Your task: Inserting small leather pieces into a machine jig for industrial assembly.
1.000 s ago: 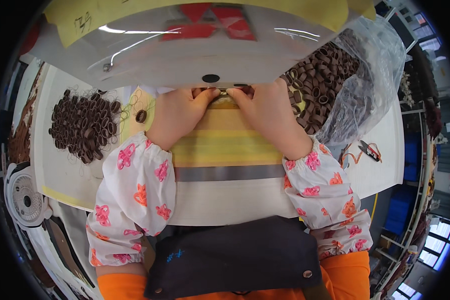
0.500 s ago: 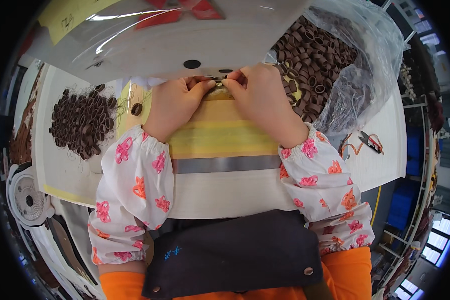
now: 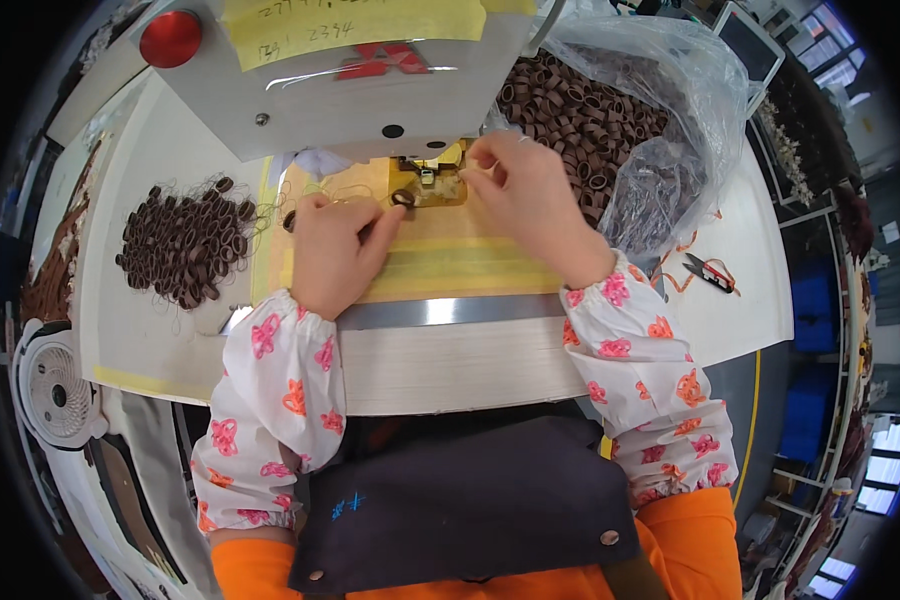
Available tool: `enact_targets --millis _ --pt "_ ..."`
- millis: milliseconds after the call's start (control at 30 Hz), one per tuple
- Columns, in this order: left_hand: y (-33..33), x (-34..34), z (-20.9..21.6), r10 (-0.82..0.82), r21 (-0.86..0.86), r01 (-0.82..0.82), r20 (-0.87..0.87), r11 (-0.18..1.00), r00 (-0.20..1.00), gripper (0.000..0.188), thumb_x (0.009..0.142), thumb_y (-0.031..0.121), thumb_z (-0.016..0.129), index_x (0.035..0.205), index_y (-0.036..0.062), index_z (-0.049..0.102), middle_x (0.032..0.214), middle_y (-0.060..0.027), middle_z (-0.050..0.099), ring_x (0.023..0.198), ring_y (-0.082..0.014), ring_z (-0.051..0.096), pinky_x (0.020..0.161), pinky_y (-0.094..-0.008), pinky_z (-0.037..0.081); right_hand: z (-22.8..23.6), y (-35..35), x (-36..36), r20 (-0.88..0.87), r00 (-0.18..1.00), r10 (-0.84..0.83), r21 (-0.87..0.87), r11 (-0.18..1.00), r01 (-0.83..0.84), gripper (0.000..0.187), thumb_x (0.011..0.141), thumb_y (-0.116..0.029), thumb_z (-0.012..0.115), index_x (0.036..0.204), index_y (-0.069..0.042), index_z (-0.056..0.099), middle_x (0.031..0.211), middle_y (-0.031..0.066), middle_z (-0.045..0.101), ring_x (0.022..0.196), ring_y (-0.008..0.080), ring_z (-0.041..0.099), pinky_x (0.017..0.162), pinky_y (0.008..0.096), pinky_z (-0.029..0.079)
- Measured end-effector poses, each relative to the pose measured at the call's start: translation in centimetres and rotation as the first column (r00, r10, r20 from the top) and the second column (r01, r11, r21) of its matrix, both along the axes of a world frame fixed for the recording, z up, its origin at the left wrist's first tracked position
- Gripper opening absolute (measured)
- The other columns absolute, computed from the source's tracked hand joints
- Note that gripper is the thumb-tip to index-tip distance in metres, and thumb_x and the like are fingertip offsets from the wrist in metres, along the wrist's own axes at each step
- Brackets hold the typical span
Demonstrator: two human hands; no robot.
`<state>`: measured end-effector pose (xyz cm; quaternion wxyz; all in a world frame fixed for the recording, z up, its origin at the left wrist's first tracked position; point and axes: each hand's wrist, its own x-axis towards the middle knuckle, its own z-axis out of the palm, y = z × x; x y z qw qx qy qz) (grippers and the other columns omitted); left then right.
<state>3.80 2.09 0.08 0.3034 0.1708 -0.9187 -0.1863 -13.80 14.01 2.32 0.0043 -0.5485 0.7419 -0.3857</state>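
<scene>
My left hand (image 3: pixel 335 250) lies on the yellow-taped bed of a sewing machine (image 3: pixel 370 90), its fingertips pinching a small brown elastic loop (image 3: pixel 403 198) just left of the needle plate (image 3: pixel 428 180). My right hand (image 3: pixel 520 195) rests on the other side of the needle with fingers curled, apparently pinching a thin thread; what it grips is too small to make out. Both forearms wear white sleeves with pink flowers.
A heap of brown loops (image 3: pixel 185 250) lies on the white table at the left. A clear plastic bag (image 3: pixel 650 130) full of more brown loops (image 3: pixel 570 120) sits at the right. Small snips (image 3: pixel 708 270) lie near the right edge. A fan (image 3: pixel 55 390) stands at lower left.
The view has tilted, so the machine head now fills the top. My hands have drawn apart from a joined position; the left now holds a loop beside the needle, the right moved right.
</scene>
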Motion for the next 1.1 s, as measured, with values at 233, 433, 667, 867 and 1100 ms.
enact_targets --millis 233,433,667,867,1100 --pt "-4.6 5.8 0.6 0.222 0.394 -0.253 0.124 0.883 0.967 0.021 0.082 0.018 0.064 0.07 0.0003 0.062 0.053 -0.0032 0.051 0.049 -0.0114 0.044 0.057 -0.027 0.037 2.5 4.8 -8.5 -0.485 0.853 -0.19 0.077 0.963 0.259 0.018 0.072 -0.002 0.058 0.09 -0.006 0.061 0.086 0.0111 0.062 0.08 0.0311 0.06 0.071 0.0405 0.049" --pt "-3.2 3.7 1.6 0.123 -0.057 -0.125 -0.05 0.99 0.991 0.016 0.08 0.013 0.062 0.089 -0.0006 0.064 0.082 -0.0117 0.063 0.069 -0.0224 0.055 0.064 -0.0323 0.043 2.0 4.8 -10.3 -0.46 0.874 -0.153 0.144 0.959 0.244 0.017 0.072 -0.001 0.054 0.088 -0.004 0.06 0.087 0.0133 0.061 0.082 0.0329 0.06 0.072 0.0412 0.048" --pt "-0.1 -2.6 -0.8 0.097 0.009 -0.098 0.088 0.995 0.991 0.023 0.08 0.015 0.061 0.094 -0.0024 0.056 0.087 -0.018 0.058 0.087 -0.0355 0.053 0.073 -0.0422 0.041 2.0 4.5 -11.0 -0.403 0.908 -0.12 0.128 0.974 0.185 0.011 0.077 -0.004 0.056 0.088 -0.002 0.057 0.086 0.0156 0.062 0.082 0.0349 0.059 0.071 0.0428 0.047" --pt "0.3 -3.2 -0.3 0.153 0.098 -0.167 0.142 0.981 0.978 0.022 0.08 0.019 0.062 0.088 -0.0004 0.056 0.077 -0.015 0.059 0.071 -0.032 0.056 0.062 -0.0409 0.043 2.6 5.0 -11.6 -0.472 0.868 -0.153 0.214 0.935 0.282 0.013 0.078 -0.006 0.057 0.09 -0.002 0.056 0.085 0.0181 0.063 0.082 0.0355 0.06 0.071 0.0428 0.047" --pt "-0.3 -2.3 0.0 0.0 0.471 -0.03 0.062 0.882 0.998 0.018 0.082 0.014 0.059 0.093 0.0008 0.061 0.07 -0.0112 0.064 0.059 -0.0214 0.059 0.057 -0.0307 0.045 3.2 5.3 -11.4 -0.219 0.973 -0.078 0.273 0.952 0.138 0.02 0.077 0.001 0.058 0.097 0.0 0.058 0.086 0.0167 0.064 0.08 0.0283 0.064 0.072 0.0334 0.049"
